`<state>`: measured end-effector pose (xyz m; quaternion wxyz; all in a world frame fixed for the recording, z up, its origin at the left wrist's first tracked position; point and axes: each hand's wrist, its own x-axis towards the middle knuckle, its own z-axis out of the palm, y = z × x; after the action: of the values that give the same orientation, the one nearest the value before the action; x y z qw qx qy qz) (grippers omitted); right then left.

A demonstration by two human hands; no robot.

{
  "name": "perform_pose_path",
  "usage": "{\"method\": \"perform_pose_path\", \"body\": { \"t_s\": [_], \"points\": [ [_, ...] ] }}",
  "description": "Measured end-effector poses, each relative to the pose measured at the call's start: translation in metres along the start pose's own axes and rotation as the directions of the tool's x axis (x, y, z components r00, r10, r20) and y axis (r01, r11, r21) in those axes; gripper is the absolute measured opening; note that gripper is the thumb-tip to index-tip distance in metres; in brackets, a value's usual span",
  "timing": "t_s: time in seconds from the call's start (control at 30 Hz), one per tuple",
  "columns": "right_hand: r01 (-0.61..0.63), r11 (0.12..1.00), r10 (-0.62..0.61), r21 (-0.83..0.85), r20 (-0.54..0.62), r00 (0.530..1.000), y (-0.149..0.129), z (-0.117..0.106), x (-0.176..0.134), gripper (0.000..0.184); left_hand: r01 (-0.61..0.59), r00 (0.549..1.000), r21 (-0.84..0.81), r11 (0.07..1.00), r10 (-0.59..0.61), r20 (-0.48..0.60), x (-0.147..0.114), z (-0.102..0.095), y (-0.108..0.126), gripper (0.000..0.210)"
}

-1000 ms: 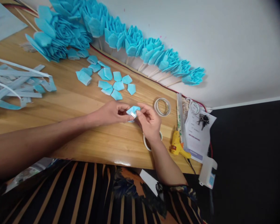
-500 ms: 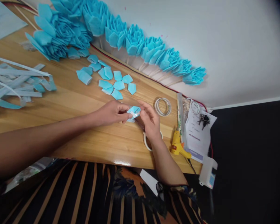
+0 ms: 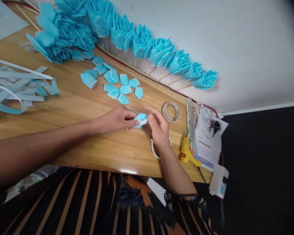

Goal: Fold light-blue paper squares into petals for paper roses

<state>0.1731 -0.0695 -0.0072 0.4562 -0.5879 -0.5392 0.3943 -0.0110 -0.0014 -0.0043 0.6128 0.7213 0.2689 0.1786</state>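
Note:
Between my two hands is a small folded blue petal [image 3: 142, 118], with whitish strips across its near side. My left hand [image 3: 119, 119] pinches its left edge between thumb and fingers. At the right edge, my right hand [image 3: 159, 125] closes thumb and fingers on the petal, its index finger reaching over the top. Beyond them on the table lie several loose folded blue petals [image 3: 124, 89]. A roll of tape [image 3: 164, 112] rests just right of my right hand, and a second white ring [image 3: 154, 150] is partly hidden under that forearm.
Blue fabric flowers [image 3: 142, 42] on sticks lean along the wall. Blue and white strips [image 3: 19, 85] pile at the left. A yellow glue gun [image 3: 185, 150], papers [image 3: 207, 143] and keys [image 3: 215, 125] lie at the right, near a white box [image 3: 218, 181] at the table edge.
The petal has tilted and folded a little flatter between my fingers. My right thumb has shifted slightly at its right edge; my left hand has barely moved.

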Motion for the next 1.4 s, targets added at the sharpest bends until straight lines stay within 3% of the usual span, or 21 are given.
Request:
{"method": "perform_pose_path", "body": {
  "t_s": [0.13,0.63,0.77,0.93,1.1,1.4],
  "points": [
    [0.021,0.999,-0.024,0.033,0.1,0.995,0.002,0.001,0.001,0.04,-0.015,1.0,0.043,0.999,0.015,0.003,0.0,0.001,0.0,0.029],
    [0.025,1.0,-0.025,-0.006,0.015,1.0,0.006,0.001,0.0,0.037,0.035,0.999,-0.114,0.993,-0.036,-0.008,0.0,0.0,-0.001,0.019],
    [0.044,0.998,-0.046,-0.042,-0.036,0.998,0.0,-0.002,0.0,0.035,0.066,0.994,-0.204,0.977,-0.082,-0.071,0.001,-0.001,-0.001,0.019],
    [0.004,1.0,-0.005,0.021,0.033,0.999,0.003,-0.002,0.0,0.041,0.052,0.99,-0.227,0.973,-0.08,-0.114,0.002,-0.002,-0.001,0.02],
    [0.016,0.996,-0.019,0.09,0.03,0.999,0.008,0.001,0.0,0.039,0.026,0.997,-0.16,0.987,-0.037,-0.071,0.002,0.002,-0.005,0.023],
    [0.045,0.999,-0.045,-0.008,0.003,0.999,0.007,0.002,-0.001,0.036,-0.002,0.998,-0.071,0.997,-0.002,-0.059,0.003,0.004,-0.008,0.024]
  ]
}}
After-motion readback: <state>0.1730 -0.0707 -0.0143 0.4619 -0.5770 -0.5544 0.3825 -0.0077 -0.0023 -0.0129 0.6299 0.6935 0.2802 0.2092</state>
